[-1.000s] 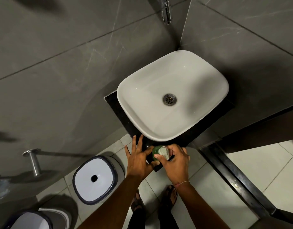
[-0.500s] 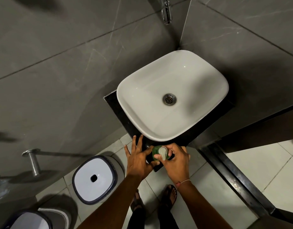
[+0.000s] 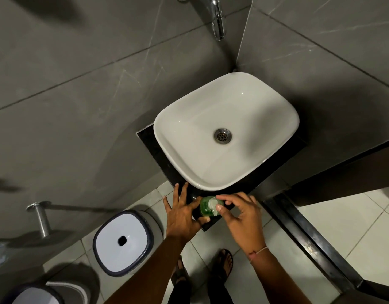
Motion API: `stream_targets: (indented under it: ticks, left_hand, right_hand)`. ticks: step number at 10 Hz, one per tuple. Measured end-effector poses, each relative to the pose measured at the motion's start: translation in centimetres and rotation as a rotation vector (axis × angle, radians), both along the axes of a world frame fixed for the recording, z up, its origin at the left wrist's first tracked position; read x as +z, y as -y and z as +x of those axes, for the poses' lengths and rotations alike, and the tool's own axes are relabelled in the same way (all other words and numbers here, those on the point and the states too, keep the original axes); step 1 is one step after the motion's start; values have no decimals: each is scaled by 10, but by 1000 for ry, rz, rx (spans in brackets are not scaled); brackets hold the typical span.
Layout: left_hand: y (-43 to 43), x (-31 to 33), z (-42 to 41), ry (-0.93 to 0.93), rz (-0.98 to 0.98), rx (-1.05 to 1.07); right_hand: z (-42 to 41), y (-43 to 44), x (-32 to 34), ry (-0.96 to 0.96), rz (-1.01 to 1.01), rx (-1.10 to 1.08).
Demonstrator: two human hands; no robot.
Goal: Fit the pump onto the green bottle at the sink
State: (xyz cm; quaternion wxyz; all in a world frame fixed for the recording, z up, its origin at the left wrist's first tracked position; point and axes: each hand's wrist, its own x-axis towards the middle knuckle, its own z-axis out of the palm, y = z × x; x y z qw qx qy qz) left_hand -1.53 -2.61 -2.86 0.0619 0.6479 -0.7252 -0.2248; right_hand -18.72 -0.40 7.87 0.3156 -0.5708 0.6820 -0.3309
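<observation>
Two hands at green bottle: left hand grip braces it, right hand pinches pump

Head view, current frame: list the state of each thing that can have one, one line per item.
green bottle: upright on the black counter, pump on top
pump: on the bottle; tightness cannot be told
left hand: steadying the bottle's side
right hand: fingers on the pump head
sink: no water visible in it
tap: no water running
bin: lid closed
</observation>
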Motion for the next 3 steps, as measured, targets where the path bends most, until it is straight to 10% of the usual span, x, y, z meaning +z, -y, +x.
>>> stream_targets:
  ticks: [3]
  left_hand:
    - [0,15,8,71,48,-58]
  right_hand:
    - [-10,0,21,227,-19,-159]
